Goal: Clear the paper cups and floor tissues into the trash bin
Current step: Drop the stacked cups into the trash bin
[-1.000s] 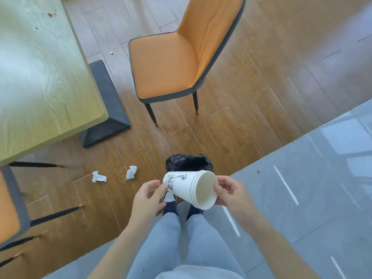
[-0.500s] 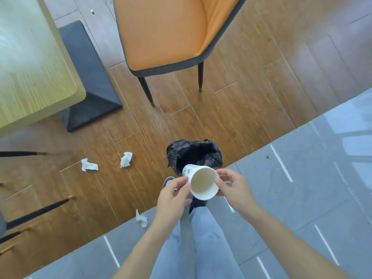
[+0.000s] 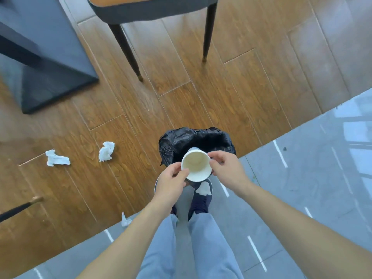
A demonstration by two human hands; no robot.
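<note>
Paper cup (image 3: pixel 196 166): upright, mouth up, above black-lined trash bin (image 3: pixel 177 140). Left hand (image 3: pixel 171 183) pinches rim; right hand (image 3: pixel 227 170) grips opposite side. Tissues on wood floor, left of bin: crumpled tissue (image 3: pixel 106 151), flat tissue (image 3: pixel 56 159), small tissue (image 3: pixel 125 220) at tile edge.

Open bin mouth (image 3: pixel 217 137) beneath cup (image 3: pixel 196 165); chair legs (image 3: pixel 125 47) beyond
</note>
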